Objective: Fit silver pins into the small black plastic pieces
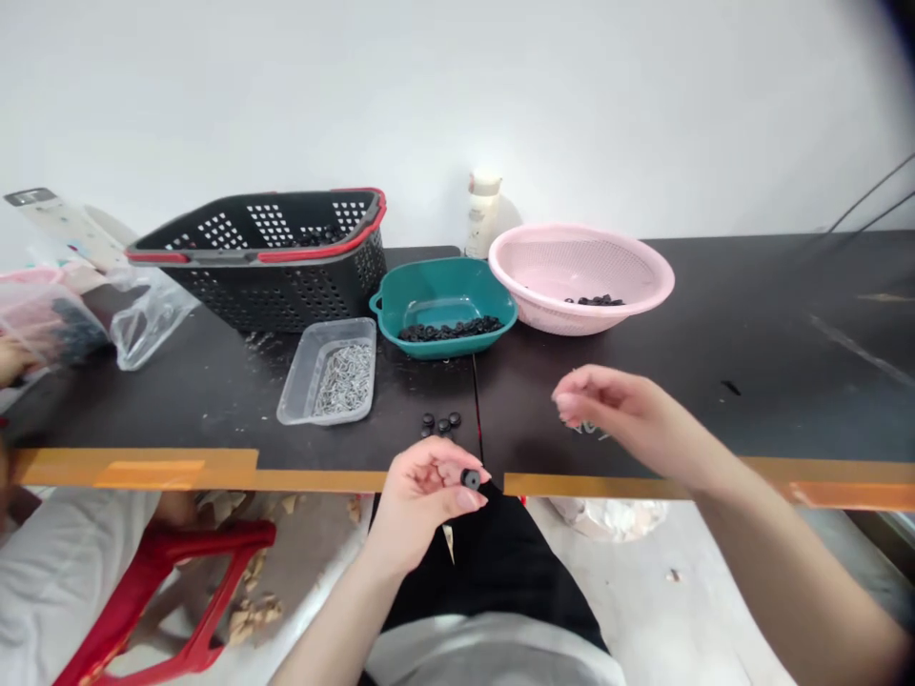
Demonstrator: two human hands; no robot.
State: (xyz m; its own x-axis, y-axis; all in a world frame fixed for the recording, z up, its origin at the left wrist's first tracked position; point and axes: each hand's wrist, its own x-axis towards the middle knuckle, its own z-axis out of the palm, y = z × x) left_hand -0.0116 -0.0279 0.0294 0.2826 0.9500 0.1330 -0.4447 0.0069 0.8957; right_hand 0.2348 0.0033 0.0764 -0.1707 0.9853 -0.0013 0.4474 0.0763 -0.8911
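My left hand (429, 494) is closed in a pinch at the table's front edge, gripping a small round black plastic part (470, 479) with a hole in its face. Just beyond it, several similar black parts (443, 425) lie on the table. Over the table to the right, my right hand (607, 405) has its thumb and fingertips pressed together; whatever may be between them is hidden. Small silvery metal pieces (587, 428) lie beneath that hand, partly covered by it.
A clear plastic tub (290, 405) holds many small metal pieces. Behind it stand a black basket (300, 286), a teal basin (400, 281) and a pink colander (658, 276), all containing black parts. A white bottle (483, 214) is by the wall. Another person's hand (14, 360) is at far left.
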